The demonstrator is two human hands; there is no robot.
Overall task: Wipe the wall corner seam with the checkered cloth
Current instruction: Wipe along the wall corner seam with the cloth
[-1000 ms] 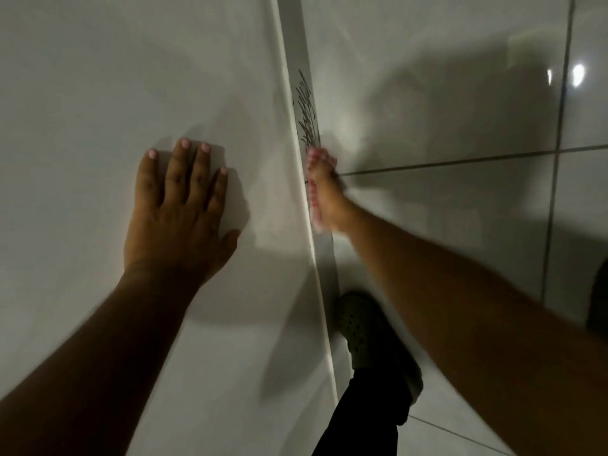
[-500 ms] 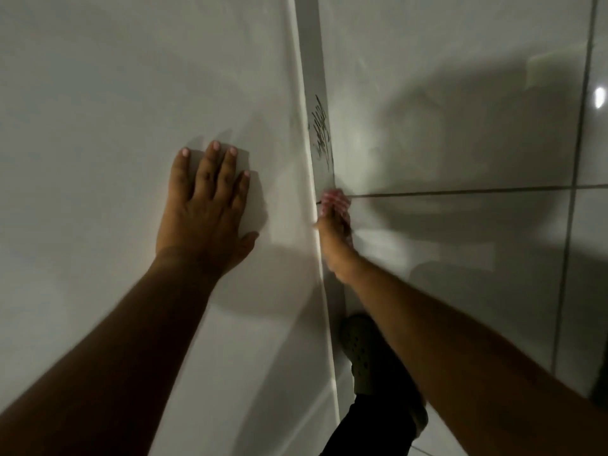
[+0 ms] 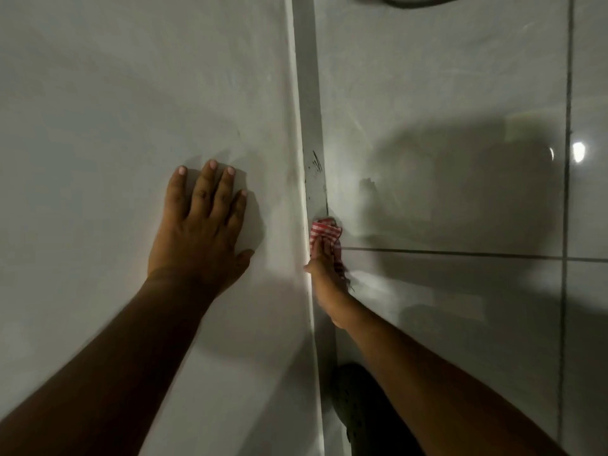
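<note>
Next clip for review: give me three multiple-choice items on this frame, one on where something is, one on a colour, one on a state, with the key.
1. Where is the red-and-white checkered cloth?
A. at the grey wall corner seam
B. under the left hand
C. on the floor

2. What colour are the scribbled marks on the seam?
A. red
B. black
C. green

3. How is the left hand set?
A. clenched in a fist
B. holding a cloth
C. flat, fingers spread on the white wall panel

Key: 1 A, the right hand presses the cloth onto the seam strip; 2 B, dark strokes show just above the cloth; 3 C, its palm lies open against the panel.
</note>
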